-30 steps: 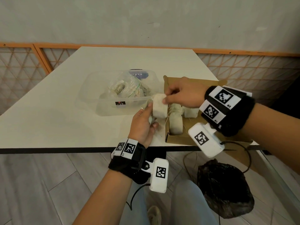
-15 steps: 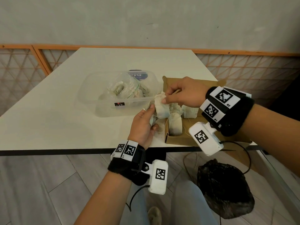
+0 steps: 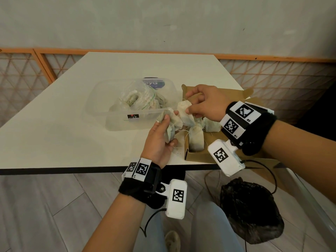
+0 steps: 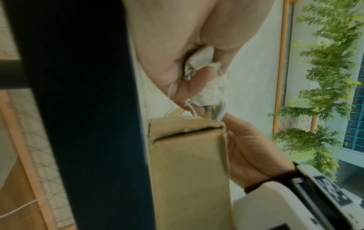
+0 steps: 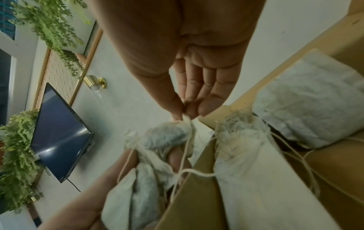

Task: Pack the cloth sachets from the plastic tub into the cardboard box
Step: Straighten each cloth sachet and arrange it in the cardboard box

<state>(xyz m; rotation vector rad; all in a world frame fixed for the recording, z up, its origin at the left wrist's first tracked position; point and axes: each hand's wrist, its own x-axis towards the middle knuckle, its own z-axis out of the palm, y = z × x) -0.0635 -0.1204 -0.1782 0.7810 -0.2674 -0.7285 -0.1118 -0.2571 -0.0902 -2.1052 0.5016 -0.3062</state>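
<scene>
A clear plastic tub [image 3: 116, 122] stands mid-table with several pale cloth sachets [image 3: 134, 100] inside a thin plastic bag. To its right lies the open cardboard box [image 3: 195, 157], with sachets in the box [image 3: 196, 138] side by side. My left hand [image 3: 169, 130] grips a small bunch of sachets [image 3: 172, 122] between tub and box. My right hand [image 3: 189, 108] pinches the top of a single sachet [image 3: 184, 115] over the box's left wall. In the right wrist view thumb and forefinger pinch that sachet [image 5: 169, 135] at its drawstring, beside the packed sachets [image 5: 246, 155].
The white table's near edge [image 3: 72, 170] runs just below my left wrist. A dark crumpled bag [image 3: 251, 211] sits on the floor under the box's corner, with a cable beside it. The box flaps [image 3: 236, 95] stand open at the far side.
My right hand has drawn the single sachet slightly right, away from the left hand's bunch and over the box's wall. The left hand has barely moved.
</scene>
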